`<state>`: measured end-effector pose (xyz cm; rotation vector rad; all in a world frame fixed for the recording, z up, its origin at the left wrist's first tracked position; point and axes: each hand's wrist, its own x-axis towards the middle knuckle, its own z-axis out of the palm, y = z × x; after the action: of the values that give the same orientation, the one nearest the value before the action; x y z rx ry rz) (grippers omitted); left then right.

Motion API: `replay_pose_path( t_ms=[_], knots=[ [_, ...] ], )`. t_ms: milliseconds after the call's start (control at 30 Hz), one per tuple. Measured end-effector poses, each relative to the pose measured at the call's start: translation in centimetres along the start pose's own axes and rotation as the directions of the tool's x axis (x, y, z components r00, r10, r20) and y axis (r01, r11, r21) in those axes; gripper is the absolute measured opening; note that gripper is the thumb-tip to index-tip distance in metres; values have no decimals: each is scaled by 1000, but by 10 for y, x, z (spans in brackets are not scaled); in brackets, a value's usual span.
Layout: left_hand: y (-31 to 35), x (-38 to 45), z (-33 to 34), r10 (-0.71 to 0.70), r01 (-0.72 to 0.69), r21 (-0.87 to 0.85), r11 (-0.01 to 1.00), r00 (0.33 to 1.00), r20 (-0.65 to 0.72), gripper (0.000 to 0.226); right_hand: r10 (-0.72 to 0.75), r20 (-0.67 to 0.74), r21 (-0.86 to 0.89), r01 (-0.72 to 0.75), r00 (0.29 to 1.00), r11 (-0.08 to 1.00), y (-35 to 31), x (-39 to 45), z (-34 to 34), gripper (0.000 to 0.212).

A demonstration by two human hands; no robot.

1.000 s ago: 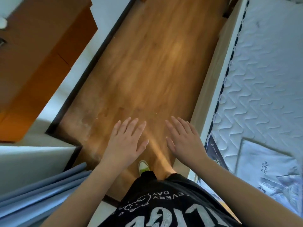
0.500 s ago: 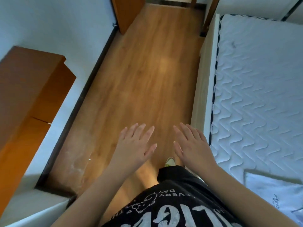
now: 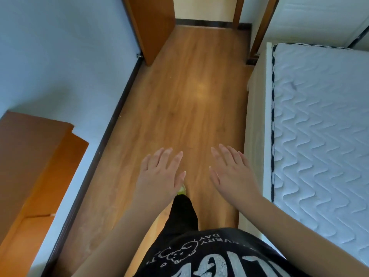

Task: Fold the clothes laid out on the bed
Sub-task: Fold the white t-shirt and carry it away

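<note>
- Above the wooden floor (image 3: 179, 100): left hand (image 3: 159, 176) and right hand (image 3: 231, 172), palms down, fingers straight and spread, holding nothing.
- At right: bed (image 3: 257, 120) with bare quilted mattress (image 3: 319, 126); no clothes to fold visible on the part in view.
- Below: black printed T-shirt (image 3: 209, 254), black trouser leg (image 3: 182, 212), yellow-green shoe (image 3: 182, 190).
- At left: wooden cabinet (image 3: 30, 166) against pale wall (image 3: 60, 56).

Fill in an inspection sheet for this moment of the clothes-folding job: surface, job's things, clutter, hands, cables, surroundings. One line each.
Surface: white quilted mattress, bare where it shows.
Job's things: nothing seen; no clothes on the visible part of the bed.
Clutter: nothing seen.
Hands: left hand and right hand open, fingers straight, palms down above the wooden floor, holding nothing.
Cables: nothing seen.
Surroundings: wooden cabinet by the left wall, open wooden door ahead, pale bed frame beside the floor.
</note>
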<state>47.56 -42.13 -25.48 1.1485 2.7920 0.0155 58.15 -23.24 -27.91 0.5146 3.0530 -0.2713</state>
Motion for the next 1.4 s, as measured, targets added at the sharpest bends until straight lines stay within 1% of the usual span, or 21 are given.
replay_pose_path(
  t_ms=[100,200,267,333,433,533,733,833,900,1033,1167,1300,1400],
  knots=[
    [-24,53,-3,0,0,-32,999,1000,-17,56,11,7,-32,-11,1000,999,-6,58,-1,56],
    [-47,99,-9,74,-74,-43,996,997,-13,57,21,17,-43,-20,1000,999,-10,110,-9,58],
    [-65,131,-14,132,-133,-31,991,991,-13,58,69,-3,-57,-69,998,996,-12,141,-19,58],
    [-84,170,-18,190,-189,-17,982,982,23,61,112,-17,-30,-113,994,993,-9,172,-27,57],
    [-99,224,-27,218,-218,-3,976,976,8,61,170,-30,-30,-171,985,985,2,210,-32,55],
    [-94,281,-39,251,-251,-21,968,968,-15,61,212,-15,-37,-212,977,977,22,248,-33,55],
    [-72,411,-46,300,-300,13,954,954,4,62,286,-44,-41,-288,957,957,87,335,-35,52],
    [-63,474,-53,322,-322,11,947,946,31,62,313,-51,-5,-313,948,950,127,384,-47,51],
    [-58,515,-63,312,-313,14,950,949,38,62,318,-62,13,-318,946,948,154,418,-60,52],
    [-51,589,-83,282,-283,16,959,958,49,63,283,-33,-10,-283,959,959,202,493,-79,54],
    [-57,651,-91,262,-262,5,965,965,31,63,260,-18,-13,-260,966,966,218,565,-91,52],
    [-69,729,-96,296,-297,17,955,955,22,62,237,19,-21,-236,971,971,229,638,-90,54],
    [-86,795,-97,323,-322,26,946,946,-18,61,261,22,-36,-260,965,965,239,697,-90,56]
  ],
)
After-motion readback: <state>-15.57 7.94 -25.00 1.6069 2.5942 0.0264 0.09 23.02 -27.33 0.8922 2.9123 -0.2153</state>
